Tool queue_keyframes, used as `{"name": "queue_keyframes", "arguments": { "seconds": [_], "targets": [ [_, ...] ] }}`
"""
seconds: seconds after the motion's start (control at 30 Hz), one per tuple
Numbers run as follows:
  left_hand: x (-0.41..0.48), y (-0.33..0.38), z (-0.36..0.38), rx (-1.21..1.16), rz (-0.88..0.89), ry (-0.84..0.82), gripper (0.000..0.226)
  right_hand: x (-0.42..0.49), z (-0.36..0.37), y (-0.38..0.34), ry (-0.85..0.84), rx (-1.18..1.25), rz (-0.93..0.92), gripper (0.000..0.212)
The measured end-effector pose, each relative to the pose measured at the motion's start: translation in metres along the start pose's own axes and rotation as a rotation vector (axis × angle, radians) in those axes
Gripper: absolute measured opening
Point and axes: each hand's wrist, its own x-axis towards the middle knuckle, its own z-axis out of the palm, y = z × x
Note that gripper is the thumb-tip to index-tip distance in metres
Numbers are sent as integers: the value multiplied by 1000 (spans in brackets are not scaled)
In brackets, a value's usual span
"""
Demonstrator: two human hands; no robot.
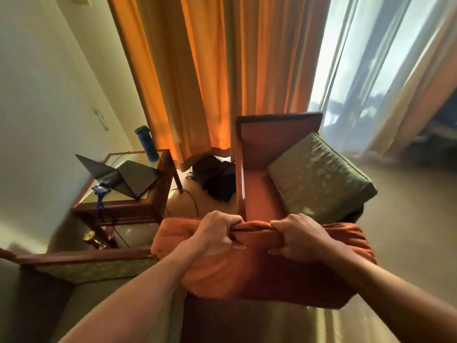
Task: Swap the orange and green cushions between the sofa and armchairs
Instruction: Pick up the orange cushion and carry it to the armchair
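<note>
I hold an orange cushion [262, 271] in the air in front of me, low in the head view. My left hand [214, 232] and my right hand [298, 237] both grip its bunched top edge, close together. Just beyond it stands an armchair [262, 154] with orange upholstery and a dark wooden frame. A green patterned cushion [319, 178] lies on the armchair's seat, filling it. At the lower left, part of a green sofa [94, 271] with a wooden rail shows under my left forearm.
A wooden side table [158, 194] at left carries an open laptop [121, 175] and a dark blue bottle [147, 143]. Cables and a black bag [215, 179] lie on the floor between table and armchair. Orange curtains [197, 70] and sheer drapes hang behind.
</note>
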Motion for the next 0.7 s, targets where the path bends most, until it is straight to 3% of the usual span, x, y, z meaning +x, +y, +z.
{"name": "queue_keyframes", "arguments": {
  "seconds": [0.33, 0.5, 0.7],
  "targets": [
    [182, 70, -13, 36, 198, 119, 47, 8, -82, 132, 188, -124, 238, 47],
    [279, 59, -29, 252, 364, 97, 51, 54, -91, 172, 273, -95, 379, 44],
    [400, 17, -42, 340, 526, 12, 51, 139, -92, 211, 325, 15, 596, 44]
  ]
}}
